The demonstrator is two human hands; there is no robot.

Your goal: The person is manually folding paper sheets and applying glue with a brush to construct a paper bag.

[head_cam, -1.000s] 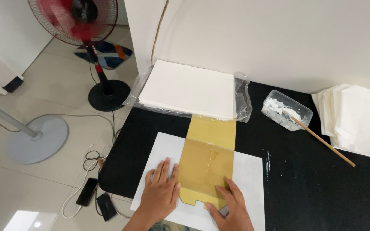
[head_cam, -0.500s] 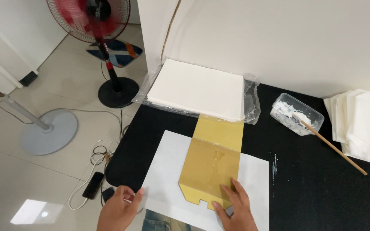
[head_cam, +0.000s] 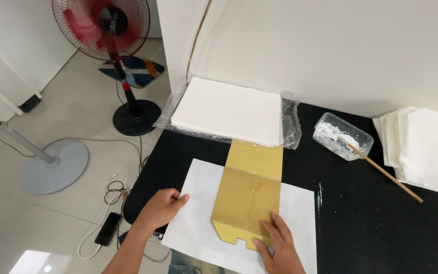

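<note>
A gold card cut-out [head_cam: 249,195] lies flat on a white sheet of paper [head_cam: 201,223] on the black table [head_cam: 361,218]. My right hand [head_cam: 277,243] presses its fingers on the near right corner of the gold card. At the white sheet's left edge, my left hand [head_cam: 163,208] pinches the paper between thumb and fingers. The gold card's far end runs under a stack of white sheets in clear plastic wrap [head_cam: 229,109].
A clear tub of white paste [head_cam: 341,136] with a wooden stick [head_cam: 381,170] stands at the right. Folded white paper pieces [head_cam: 424,147] lie at the far right. On the floor to the left are a red fan [head_cam: 108,28], a grey fan base [head_cam: 54,165], cables and a phone [head_cam: 108,228].
My left hand left the gold card, swung out past the table's left edge, and now grips the white sheet's left edge. My right hand stays on the card.
</note>
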